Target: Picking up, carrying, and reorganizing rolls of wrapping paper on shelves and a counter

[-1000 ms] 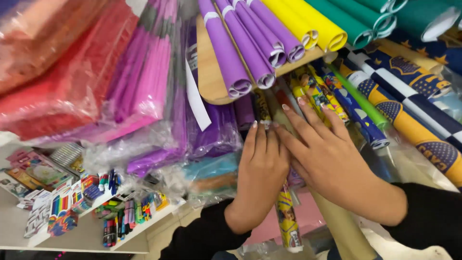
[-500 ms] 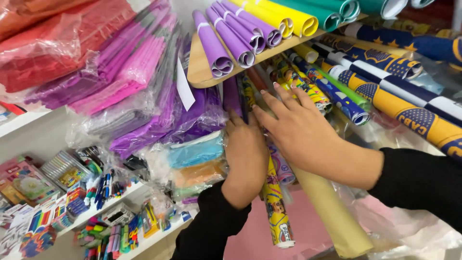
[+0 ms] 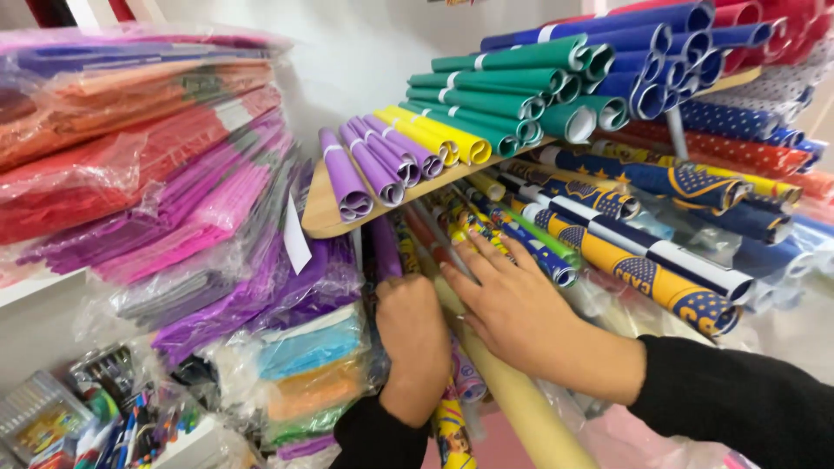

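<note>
My left hand (image 3: 415,340) reaches in under a wooden shelf (image 3: 323,214), its fingers curled around the printed paper rolls (image 3: 452,408) stacked there; the fingertips are hidden. My right hand (image 3: 514,304) lies flat with fingers spread on the same rolls, over a tan roll (image 3: 521,404) and patterned rolls (image 3: 486,234). Both arms wear black sleeves. Purple rolls (image 3: 365,169) and yellow rolls (image 3: 443,139) lie on the shelf just above.
Green rolls (image 3: 512,95) and blue rolls (image 3: 660,52) are piled higher up. Blue, white and yellow printed rolls (image 3: 660,260) lie to the right. Bagged paper stacks in red, pink and purple (image 3: 156,191) fill the left. Stationery packs (image 3: 78,417) sit at lower left.
The view has tilted up and right, so more of the upper rolls show. My left hand has pushed deeper under the shelf and closed on the rolls. My right hand stays spread on them.
</note>
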